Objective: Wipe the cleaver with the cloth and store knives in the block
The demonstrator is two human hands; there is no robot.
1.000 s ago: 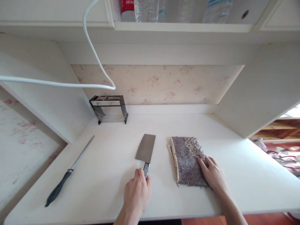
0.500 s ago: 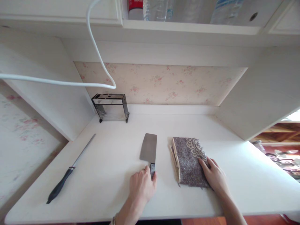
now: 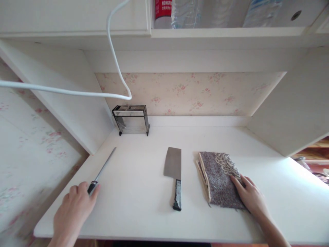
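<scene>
With the left hand [image 3: 73, 211], in the head view, gripping the dark handle of a honing steel [image 3: 105, 168] near the left edge of the white tabletop [image 3: 144, 206]. Pointing its slim rod away toward the back edge, aslant, roughly along the left edge. With the right hand [image 3: 250, 197], touching the right side of a folded cloth [image 3: 222, 185], with the thumb laid on top and the fingers along the side; can't tell whether closed on it. Can see the cloth lying flat right of the tabletop's middle, grey-brown with a cream swirl toward its far right corner, and with its pale-edged layers showing on the left. Between the steel and the cloth, nearer to the cloth, can see a cleaver [image 3: 173, 164] lying flat and apart from both hands, with its blade toward the back edge and its worn handle toward the front edge. At the back left corner of the tabletop, can make out a black-framed stand [image 3: 132, 124], upright. Above, can see a white cable [image 3: 114, 56] crossing the upper left, and a shelf [image 3: 226, 33] bearing a red label [image 3: 163, 9] and clear bottles [image 3: 183, 13].
</scene>
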